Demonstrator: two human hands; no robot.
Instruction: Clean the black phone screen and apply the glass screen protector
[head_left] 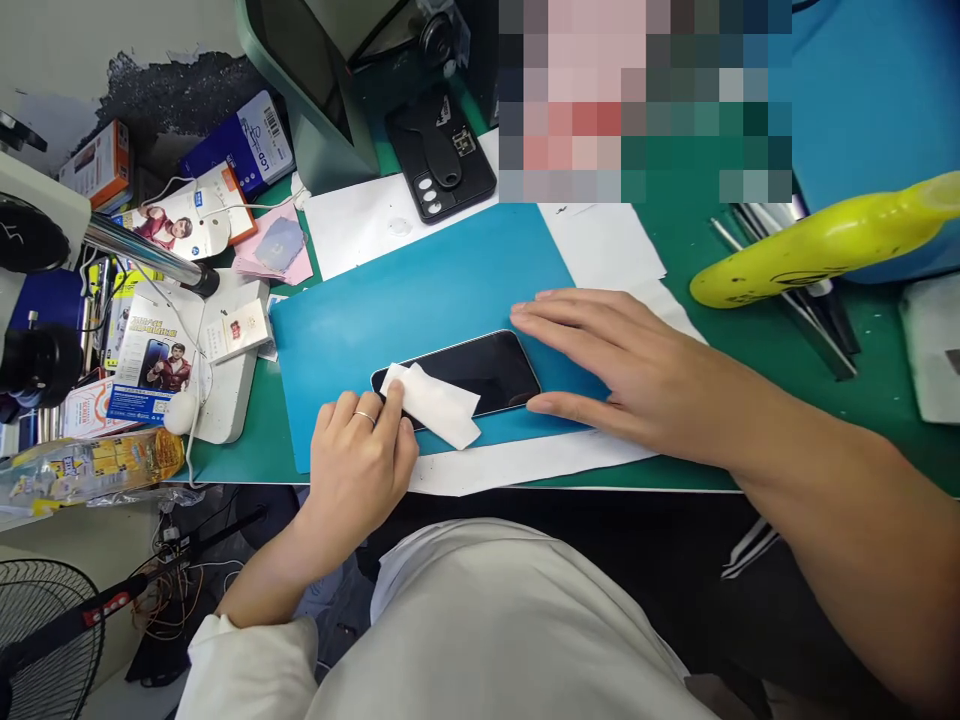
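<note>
Mat (pixel 420 290): phone (pixel 491 365) under wipe (pixel 439 405) (left hand's (pixel 356 470))

Counts logged: I saw two hands, left hand (pixel 356 465) and right hand (pixel 622 370). On the bench (pixel 877 400) lay one phone (pixel 480 368), one white wipe (pixel 439 405), one blue mat (pixel 420 290), one black case (pixel 442 150) and one yellow tool (pixel 817 245). One ring (pixel 365 417).

My bench (pixel 885 360): green top. Blue mat (pixel 420 290) flat at centre, white paper sheets (pixel 375 215) around it, black phone case (pixel 442 160) behind, yellow curved object (pixel 817 245) right, boxes (pixel 240 140) left.
</note>
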